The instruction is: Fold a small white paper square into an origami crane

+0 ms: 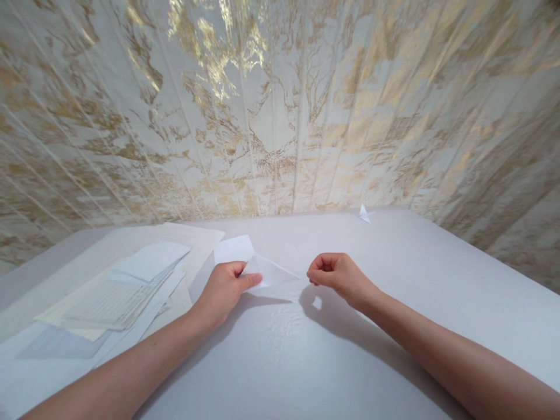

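My left hand (225,289) grips a folded white paper (273,273), thumb on top, just above the table. The paper narrows to a sharp point toward the right. A white flap (234,249) shows behind the fingers; whether it belongs to the same sheet I cannot tell. Just beyond the pointed tip, my right hand (339,277) hovers with thumb and fingertips pinched together. Nothing shows between those fingers, and a small gap parts them from the paper.
Overlapping sheets and a lined, written page (109,300) lie in a pile on the left of the white table (271,361). A small folded white paper piece (364,214) stands near the back edge. Behind the table rises a gold-patterned curtain (271,116).
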Available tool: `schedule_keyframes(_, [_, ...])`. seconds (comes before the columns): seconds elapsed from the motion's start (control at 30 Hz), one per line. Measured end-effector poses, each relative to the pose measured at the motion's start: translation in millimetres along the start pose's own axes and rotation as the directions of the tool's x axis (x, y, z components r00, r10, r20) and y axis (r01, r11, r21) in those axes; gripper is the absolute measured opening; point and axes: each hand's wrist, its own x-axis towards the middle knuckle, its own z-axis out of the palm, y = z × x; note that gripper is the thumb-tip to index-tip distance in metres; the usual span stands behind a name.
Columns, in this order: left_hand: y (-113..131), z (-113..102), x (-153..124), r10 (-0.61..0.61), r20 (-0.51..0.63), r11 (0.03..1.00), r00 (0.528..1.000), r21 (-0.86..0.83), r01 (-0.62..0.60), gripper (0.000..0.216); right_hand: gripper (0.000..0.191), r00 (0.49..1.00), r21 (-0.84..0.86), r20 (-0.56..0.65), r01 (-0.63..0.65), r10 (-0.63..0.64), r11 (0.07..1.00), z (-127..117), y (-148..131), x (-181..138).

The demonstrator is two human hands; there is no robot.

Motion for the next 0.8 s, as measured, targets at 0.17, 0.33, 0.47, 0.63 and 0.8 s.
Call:
schedule_keyframes(0.17, [0.9,2.8,-2.7,-0.044,0.099,0.998,0.994,-0.030,0.047,0.030,0.012,0.982,0.043,-0.050,0.184,-0.182,0.982,4.5,-2.7,-4.6])
schedule_keyframes(0.33, [1.2,9.6,-8.5,-0.038,0.218,0.998,0.975,-0.032,0.046,0.027,0.011,0.933,-0.101,0.124,0.349,-0.337,0.932,20.5,1.6,-14.8])
schedule_keyframes(0.47, [-1.8,10.8,-8.3,0.029,0.188,0.999,0.982,0.019,-0.033,0.031,0.011,0.934,-0.199,0.145,0.351,-0.327,0.915,26.9,10.2,-15.8])
schedule_keyframes(0.63, [-1.6,14.2,-9.8,-0.014,0.303,0.994,0.953,0.106,-0.019,0.019,0.016,0.969,-0.071,0.180,0.184,-0.168,0.980,32.5,14.6,-15.3])
schedule_keyframes(0.8, [3.2,19.0,-12.1,0.027,0.290,0.993,0.957,0.100,-0.059,0.025,0.015,0.986,0.071,0.159,0.046,-0.057,0.996,37.0,10.4,-17.3])
